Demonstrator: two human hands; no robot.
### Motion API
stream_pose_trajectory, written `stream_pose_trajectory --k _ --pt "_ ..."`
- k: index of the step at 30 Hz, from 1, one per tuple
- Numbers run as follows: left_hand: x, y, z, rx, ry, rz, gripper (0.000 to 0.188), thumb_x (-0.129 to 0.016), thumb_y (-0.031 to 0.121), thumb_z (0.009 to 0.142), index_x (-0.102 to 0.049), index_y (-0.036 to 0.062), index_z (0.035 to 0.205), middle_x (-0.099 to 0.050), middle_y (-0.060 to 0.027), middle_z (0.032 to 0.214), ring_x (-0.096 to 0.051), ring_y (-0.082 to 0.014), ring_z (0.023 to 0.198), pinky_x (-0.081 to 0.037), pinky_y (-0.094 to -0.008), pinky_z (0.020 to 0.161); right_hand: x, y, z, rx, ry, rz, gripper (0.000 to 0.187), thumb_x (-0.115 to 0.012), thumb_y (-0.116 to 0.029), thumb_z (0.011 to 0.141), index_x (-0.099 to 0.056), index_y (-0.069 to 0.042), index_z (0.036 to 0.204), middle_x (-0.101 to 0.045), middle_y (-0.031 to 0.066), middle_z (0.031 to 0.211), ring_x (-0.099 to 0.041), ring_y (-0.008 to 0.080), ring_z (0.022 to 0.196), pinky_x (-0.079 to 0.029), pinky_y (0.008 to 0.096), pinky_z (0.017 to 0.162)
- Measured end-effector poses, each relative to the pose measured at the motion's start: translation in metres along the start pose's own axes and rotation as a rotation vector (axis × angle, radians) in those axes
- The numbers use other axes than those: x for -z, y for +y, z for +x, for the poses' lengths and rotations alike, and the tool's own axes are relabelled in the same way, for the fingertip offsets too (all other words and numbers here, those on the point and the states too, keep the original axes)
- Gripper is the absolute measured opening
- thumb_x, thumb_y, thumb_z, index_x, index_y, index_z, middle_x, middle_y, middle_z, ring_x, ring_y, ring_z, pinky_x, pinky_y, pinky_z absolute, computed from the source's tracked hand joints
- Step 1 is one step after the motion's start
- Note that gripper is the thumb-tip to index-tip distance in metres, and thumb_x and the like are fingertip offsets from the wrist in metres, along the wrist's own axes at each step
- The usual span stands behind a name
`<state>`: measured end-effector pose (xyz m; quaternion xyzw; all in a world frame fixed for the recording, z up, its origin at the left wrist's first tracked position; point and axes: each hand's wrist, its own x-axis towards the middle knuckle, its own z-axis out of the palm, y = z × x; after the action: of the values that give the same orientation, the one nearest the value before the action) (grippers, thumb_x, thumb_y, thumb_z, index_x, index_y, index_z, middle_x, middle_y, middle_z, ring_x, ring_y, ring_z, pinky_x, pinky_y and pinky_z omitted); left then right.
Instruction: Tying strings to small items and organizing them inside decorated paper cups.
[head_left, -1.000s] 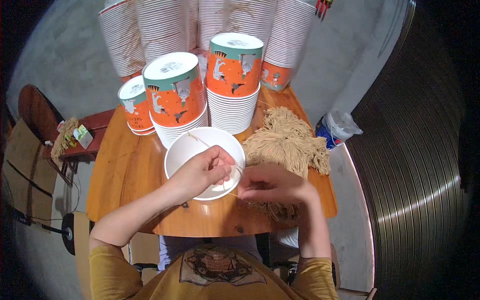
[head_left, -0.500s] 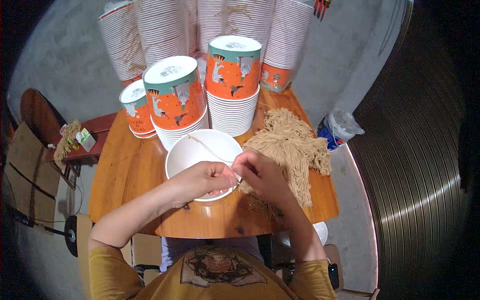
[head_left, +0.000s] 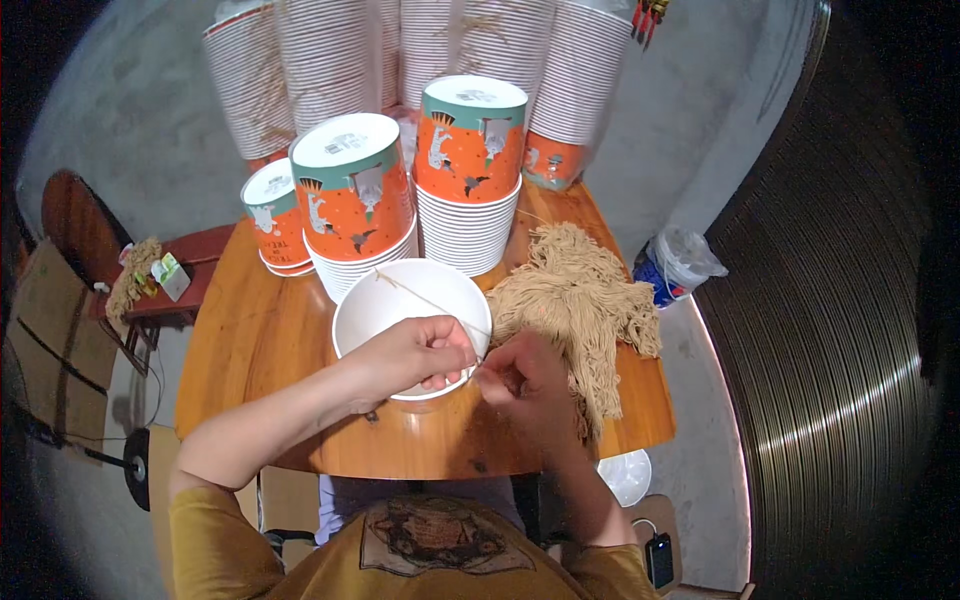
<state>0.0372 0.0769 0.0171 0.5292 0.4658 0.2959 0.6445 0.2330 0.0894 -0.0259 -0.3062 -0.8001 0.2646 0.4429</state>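
A white paper bucket [head_left: 385, 305] rests tilted on the wooden table in front of me, its mouth facing up toward me. A thin beige cord [head_left: 413, 293] runs from its far rim across the opening to my hands. My left hand [head_left: 420, 352] is closed, pinching the cord at the bucket's right rim. Just right of it, my right hand [head_left: 528, 378] is closed too, fingertips together at the cord's end by the rim. The fingers partly hide that end. Beside my right hand lies a large bundle of beige cords [head_left: 585, 300].
Upside-down stacks of orange and green printed buckets [head_left: 350, 205] stand behind the bucket. Taller plastic-wrapped stacks [head_left: 325, 70] rise at the back. A blue and white pail [head_left: 672, 262] stands right of the table [head_left: 250, 390]; a red bench [head_left: 205, 262] is at left.
My right hand has moved slightly right and down, its wrist turning. My left hand stays at the rim. The cord has shifted a little over the opening.
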Motion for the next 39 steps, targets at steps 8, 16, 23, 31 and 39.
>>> stream_pose_trajectory --k 8,16,23,31,39 --pt "-0.001 0.0 0.002 0.006 0.012 -0.054 0.008 -0.059 0.014 0.087 -0.058 0.0056 0.087 -0.054 0.0034 0.072 -0.047 -0.0034 0.063 -0.039 -0.017 0.058 0.0 0.001 0.0 0.016 0.112 0.03 0.009 -0.065 -0.007 0.078 -0.057 -0.004 0.081 -0.05 0.0052 0.079 -0.049 0.0149 0.067 -0.039 0.0269 0.061" --pt "0.001 -0.002 0.005 0.019 -0.031 -0.067 0.01 -0.058 0.016 0.091 -0.057 0.006 0.089 -0.059 0.0013 0.078 -0.052 -0.0033 0.066 -0.041 -0.0161 0.059 -0.012 -0.006 -0.004 -0.023 0.115 0.011 0.013 -0.07 -0.006 0.072 -0.059 -0.005 0.079 -0.052 0.0037 0.073 -0.049 0.0154 0.065 -0.039 0.0287 0.057" --pt "0.0 0.009 0.002 0.186 -0.084 -0.208 0.009 -0.056 0.016 0.091 -0.056 0.0091 0.096 -0.058 0.0038 0.082 -0.054 -0.0024 0.069 -0.045 -0.0154 0.058 -0.018 -0.013 -0.006 -0.032 0.182 -0.093 0.009 -0.072 -0.006 0.072 -0.065 -0.007 0.076 -0.05 0.0021 0.071 -0.05 0.0141 0.064 -0.039 0.0269 0.057" --pt "0.003 0.01 0.003 0.202 -0.082 -0.242 0.009 -0.056 0.016 0.091 -0.055 0.0092 0.098 -0.059 0.0027 0.086 -0.057 -0.0031 0.071 -0.046 -0.0151 0.061 -0.009 -0.009 -0.009 -0.007 0.079 -0.044 0.016 -0.071 -0.014 0.075 -0.07 -0.009 0.09 -0.051 0.0068 0.074 -0.054 0.0228 0.069 -0.046 0.0342 0.06" --pt "0.016 0.003 0.005 0.11 -0.174 -0.286 0.015 -0.057 0.012 0.092 -0.054 0.0024 0.103 -0.058 -0.002 0.092 -0.058 -0.0087 0.08 -0.051 -0.0205 0.075 -0.005 -0.001 -0.007 0.024 0.022 -0.074 0.019 -0.069 -0.015 0.078 -0.066 -0.007 0.095 -0.052 0.0077 0.075 -0.055 0.0244 0.07 -0.047 0.036 0.062"
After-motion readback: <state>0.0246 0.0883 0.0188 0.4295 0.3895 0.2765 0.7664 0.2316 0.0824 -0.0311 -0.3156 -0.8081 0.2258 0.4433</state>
